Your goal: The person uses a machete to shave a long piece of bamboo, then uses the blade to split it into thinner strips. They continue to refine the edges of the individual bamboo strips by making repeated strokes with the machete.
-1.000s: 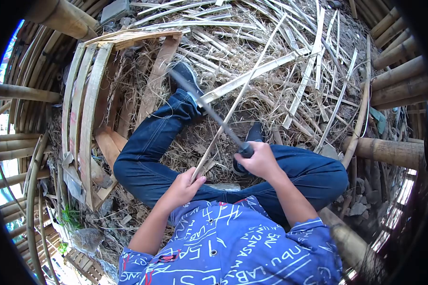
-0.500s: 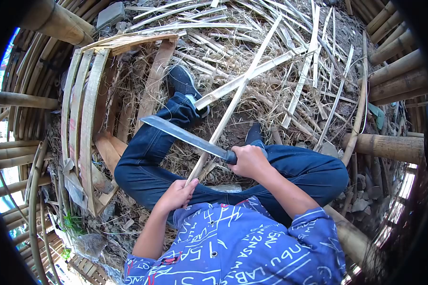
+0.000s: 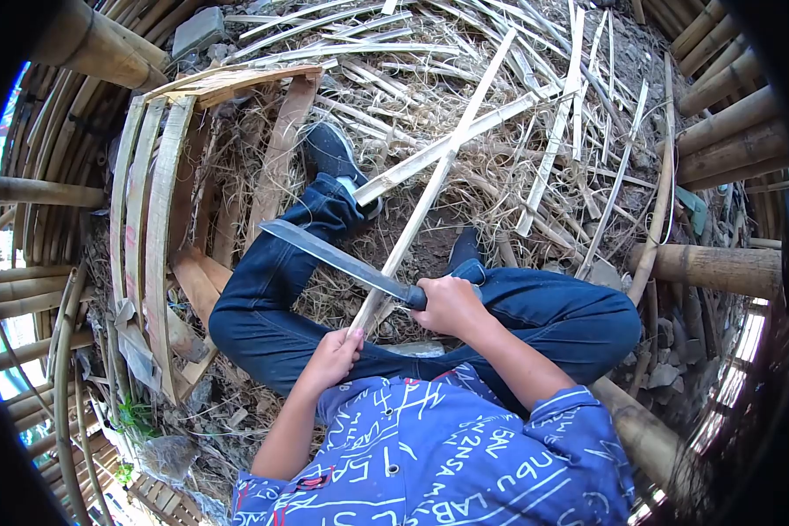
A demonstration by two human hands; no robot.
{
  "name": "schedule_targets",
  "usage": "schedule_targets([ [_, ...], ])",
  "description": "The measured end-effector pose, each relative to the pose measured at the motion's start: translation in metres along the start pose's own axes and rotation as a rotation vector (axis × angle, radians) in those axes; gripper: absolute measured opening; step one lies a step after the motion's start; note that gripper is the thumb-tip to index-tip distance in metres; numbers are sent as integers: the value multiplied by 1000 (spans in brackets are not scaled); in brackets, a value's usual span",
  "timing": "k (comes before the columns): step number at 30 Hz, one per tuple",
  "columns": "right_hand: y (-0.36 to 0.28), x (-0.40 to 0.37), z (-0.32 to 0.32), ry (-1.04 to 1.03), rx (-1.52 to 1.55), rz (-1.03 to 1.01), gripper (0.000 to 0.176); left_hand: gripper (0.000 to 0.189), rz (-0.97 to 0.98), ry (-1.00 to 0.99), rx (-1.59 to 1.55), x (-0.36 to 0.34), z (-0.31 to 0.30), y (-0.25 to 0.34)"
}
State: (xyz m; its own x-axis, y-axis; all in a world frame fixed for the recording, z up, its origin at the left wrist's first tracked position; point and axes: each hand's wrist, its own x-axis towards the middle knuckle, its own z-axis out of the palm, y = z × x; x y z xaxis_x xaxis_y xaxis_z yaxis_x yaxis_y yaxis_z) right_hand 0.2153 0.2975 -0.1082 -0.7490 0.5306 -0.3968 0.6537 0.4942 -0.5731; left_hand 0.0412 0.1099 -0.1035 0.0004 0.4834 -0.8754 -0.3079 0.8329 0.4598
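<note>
My left hand (image 3: 335,355) is closed around the near end of a long bamboo strip (image 3: 438,180), which slants away from me to the upper right. Wrapped round the dark handle of a machete (image 3: 324,252) is my right hand (image 3: 448,305). The blade points left and lies across the strip, a short way beyond my left fingers. Farther out, the strip crosses over a second, wider bamboo slat (image 3: 412,167) that rests by my shoe.
A wooden slatted crate (image 3: 158,193) stands at the left. Many split strips lie over fibrous shavings ahead. Bamboo poles (image 3: 706,266) line the right side, and a grey block (image 3: 198,33) sits at the upper left. My bent legs (image 3: 552,320) frame the work.
My right hand and the machete have moved a little toward me and to the left along the strip. My left hand keeps its grip on the strip's near end.
</note>
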Motion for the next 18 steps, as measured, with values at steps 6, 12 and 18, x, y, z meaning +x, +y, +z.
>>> schedule_targets([
  [6, 7, 2, -14, 14, -136, -3, 26, 35, 253, 200, 285, -19, 4, -10],
  [12, 41, 21, -29, 33, -305, 79, 27, 34, 291, 227, 319, -31, 9, -12],
  [18, 69, 38, -55, 132, -402, 373, 26, 33, 237, 223, 243, -44, 6, -17],
])
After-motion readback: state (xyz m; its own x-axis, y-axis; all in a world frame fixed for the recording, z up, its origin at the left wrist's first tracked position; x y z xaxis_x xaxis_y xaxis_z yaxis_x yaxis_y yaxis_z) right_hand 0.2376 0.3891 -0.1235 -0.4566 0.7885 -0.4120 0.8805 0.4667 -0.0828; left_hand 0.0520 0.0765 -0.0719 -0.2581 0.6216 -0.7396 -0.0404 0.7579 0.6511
